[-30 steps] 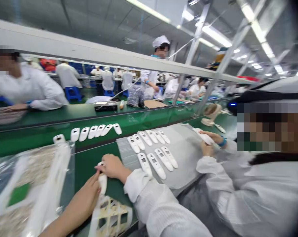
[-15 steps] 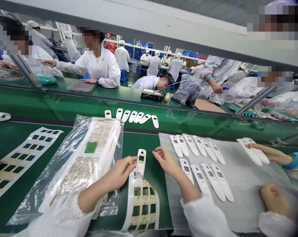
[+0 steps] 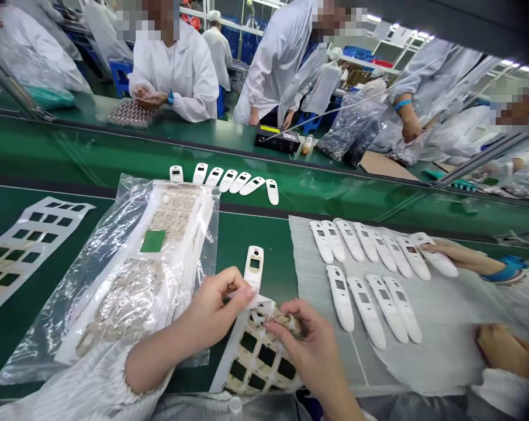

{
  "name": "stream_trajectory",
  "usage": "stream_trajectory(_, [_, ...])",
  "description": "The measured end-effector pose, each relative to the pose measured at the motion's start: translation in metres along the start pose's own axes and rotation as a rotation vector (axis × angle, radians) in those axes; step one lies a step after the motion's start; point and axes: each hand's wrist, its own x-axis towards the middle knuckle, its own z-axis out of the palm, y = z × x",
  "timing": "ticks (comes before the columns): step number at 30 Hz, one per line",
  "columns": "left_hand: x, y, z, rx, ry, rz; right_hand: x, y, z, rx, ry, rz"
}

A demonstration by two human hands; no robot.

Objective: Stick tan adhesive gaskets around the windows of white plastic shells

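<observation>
My left hand [image 3: 222, 307] is closed, thumb and fingers pinching the white upper edge of a sticker sheet [image 3: 240, 356]. The sheet has rows of cut-out windows with beige frames. My right hand [image 3: 310, 345] is also closed, its fingers on the curled upper right part of the same sheet. Just beyond my left fingertips lies a white handheld casing [image 3: 254, 266] with a small dark window and a round hole; its lower end is partly hidden by the hand and sheet.
At left, a clear plastic bag [image 3: 119, 199] holds stacked sticker sheets under a green square [image 3: 152, 241]. Several casings [image 3: 229, 180] stand along the back ledge. More lie on a pale foam sheet [image 3: 308, 292] at right, where a co-worker's hand [image 3: 443, 252] holds one. Another used-looking sheet [image 3: 27, 240] lies far left.
My right hand has come down and left from open air onto the sticker sheet, now lifted and curled. My left hand has slid down from the casing's side. The co-worker has laid casings down.
</observation>
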Motion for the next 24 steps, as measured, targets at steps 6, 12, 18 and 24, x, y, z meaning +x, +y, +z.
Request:
stream_trajectory(6, [-0.005,0.001,0.011,-0.165,-0.006,-0.059,-0.011,-0.005,0.003,0.008,0.122,-0.087])
stream_trajectory(12, [-0.006,0.003,0.016,-0.204,0.015,-0.005,-0.014,-0.008,-0.021,0.147,-0.006,-0.066])
stream_trajectory(18, [-0.011,0.014,0.016,-0.261,-0.085,0.08,-0.009,-0.013,-0.031,0.216,0.025,-0.129])
stream_trajectory(24, [-0.005,0.015,0.01,-0.137,0.009,0.274,-0.007,-0.013,-0.028,0.228,0.086,-0.258])
